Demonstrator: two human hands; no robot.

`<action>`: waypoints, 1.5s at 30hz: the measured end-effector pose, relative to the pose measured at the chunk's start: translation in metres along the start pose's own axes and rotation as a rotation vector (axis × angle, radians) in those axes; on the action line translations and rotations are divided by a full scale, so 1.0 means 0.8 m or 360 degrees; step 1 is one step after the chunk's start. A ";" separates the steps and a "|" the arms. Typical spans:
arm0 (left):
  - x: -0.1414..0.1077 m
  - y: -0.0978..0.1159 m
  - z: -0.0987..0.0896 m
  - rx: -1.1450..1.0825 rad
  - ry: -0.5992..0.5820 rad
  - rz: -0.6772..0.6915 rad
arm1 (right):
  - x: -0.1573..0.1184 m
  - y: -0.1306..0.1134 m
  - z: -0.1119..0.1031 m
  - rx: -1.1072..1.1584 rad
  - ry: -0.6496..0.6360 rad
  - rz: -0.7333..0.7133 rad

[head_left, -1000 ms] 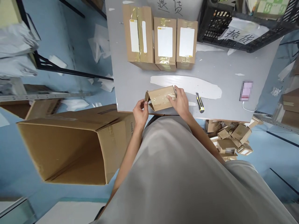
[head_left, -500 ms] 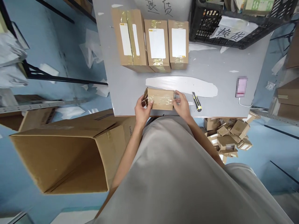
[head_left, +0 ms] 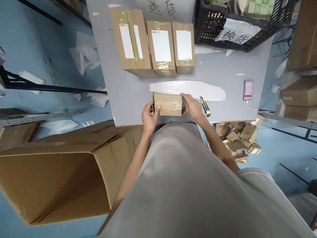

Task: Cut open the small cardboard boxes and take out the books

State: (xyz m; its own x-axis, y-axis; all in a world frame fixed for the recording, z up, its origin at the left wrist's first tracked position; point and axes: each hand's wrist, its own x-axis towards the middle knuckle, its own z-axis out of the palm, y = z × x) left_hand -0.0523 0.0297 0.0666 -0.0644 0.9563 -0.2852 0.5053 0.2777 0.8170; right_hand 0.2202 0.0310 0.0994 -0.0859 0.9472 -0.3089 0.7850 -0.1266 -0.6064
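Note:
A small brown cardboard box (head_left: 169, 104) with clear tape across its top lies at the near edge of the grey table (head_left: 131, 102). My left hand (head_left: 150, 119) is closed round its left end, thumb on top and fingers at the side. My right hand (head_left: 194, 108) grips the right end by the far corner, where a gap or loose flap shows; the fingertips are partly hidden. Just right of that hand lies a yellow-and-black box cutter (head_left: 205, 106). A glossy white strip (head_left: 188, 90) is stuck to the table behind the box.
Three taped cartons with white labels (head_left: 160, 46) stand at the back. A black plastic crate (head_left: 210, 29) sits back right. A pink phone-like thing (head_left: 248, 89) with a cable lies at right. A large open carton (head_left: 114, 162) stands left; small boxes (head_left: 237, 140) are heaped on the floor at right.
My right hand has shifted to the box's far right corner, and the right end now shows a gap. My left hand keeps its hold. The view has turned slightly.

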 end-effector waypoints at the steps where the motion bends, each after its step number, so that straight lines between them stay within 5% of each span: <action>1: 0.000 0.000 0.000 -0.0006 0.0000 -0.0010 | 0.000 0.005 -0.003 0.0004 0.0013 -0.0010; 8: 0.006 -0.001 -0.007 0.0018 0.0006 -0.0030 | -0.014 0.011 -0.017 0.0099 0.0088 0.0065; 18: 0.018 -0.001 -0.013 0.0084 0.0027 -0.0149 | -0.032 -0.035 0.046 0.0244 0.0372 0.0247; 22: 0.007 0.023 -0.016 0.0087 -0.0183 0.0017 | -0.037 -0.004 0.048 0.0451 0.0529 0.0276; 25: -0.004 0.045 -0.013 0.0003 -0.0422 0.0257 | -0.043 0.039 0.033 0.0606 0.0677 0.0350; 28: 0.002 0.043 -0.006 -0.0010 -0.0445 0.0383 | -0.052 0.079 0.010 0.0681 0.0808 0.0536; 31: 0.026 0.017 0.005 0.0045 -0.0333 0.0252 | -0.066 0.102 -0.011 0.0636 0.0987 0.0697; 35: 0.054 -0.006 0.029 0.0027 -0.0555 -0.0105 | -0.081 0.103 -0.021 0.0645 0.1043 0.0634; 41: 0.045 0.021 0.062 -0.0485 -0.1066 -0.0316 | -0.088 0.094 -0.013 0.0738 0.1062 0.0721; 45: 0.040 0.022 0.046 -0.0640 -0.0935 -0.0383 | -0.085 0.084 -0.003 0.0764 0.1003 0.0664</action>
State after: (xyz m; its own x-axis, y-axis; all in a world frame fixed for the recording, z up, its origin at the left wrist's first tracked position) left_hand -0.0134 0.0618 0.0536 0.3933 0.6900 -0.6076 0.1749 0.5926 0.7863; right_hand 0.2802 -0.0412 0.0818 0.6130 0.7646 -0.1989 0.3237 -0.4727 -0.8196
